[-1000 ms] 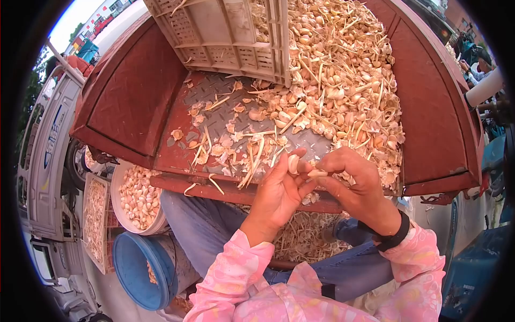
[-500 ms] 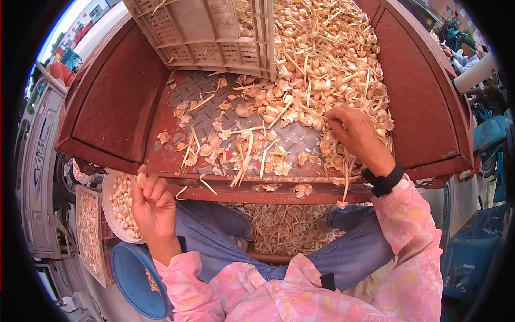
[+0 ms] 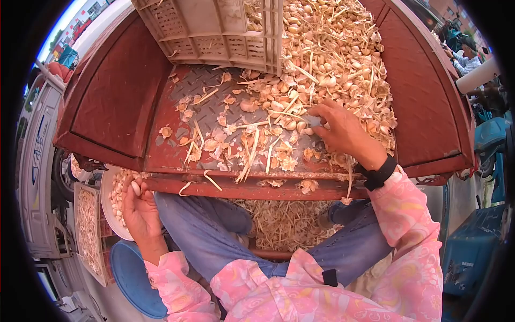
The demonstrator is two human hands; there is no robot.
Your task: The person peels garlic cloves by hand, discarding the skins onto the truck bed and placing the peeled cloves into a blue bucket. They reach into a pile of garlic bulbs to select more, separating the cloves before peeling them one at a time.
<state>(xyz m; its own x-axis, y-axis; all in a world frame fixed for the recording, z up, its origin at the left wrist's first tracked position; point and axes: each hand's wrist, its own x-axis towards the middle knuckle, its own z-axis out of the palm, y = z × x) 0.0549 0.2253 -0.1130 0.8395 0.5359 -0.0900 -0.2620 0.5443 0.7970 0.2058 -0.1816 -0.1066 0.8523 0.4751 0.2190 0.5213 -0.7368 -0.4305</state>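
My left hand is by the white bowl of peeled-looking garlic cloves, its fingertips closed around a single garlic clove. Over the front edge of the garlic heap, my right hand has thumb and fingers curled together. A small grey piece shows between these fingertips; I cannot tell what it is. Cloves, dry skins and stems lie on the metal truck bed to the left of that hand.
A plastic crate stands tilted at the back. Red side walls flank the bed. Below left are a blue tub and a crate of garlic scraps. Stems and husks cover the ground between my legs. Another person is far right.
My right hand has moved left along the heap's edge, and the grey piece now shows at its fingers. My left hand has dropped slightly lower and left, still with a clove.
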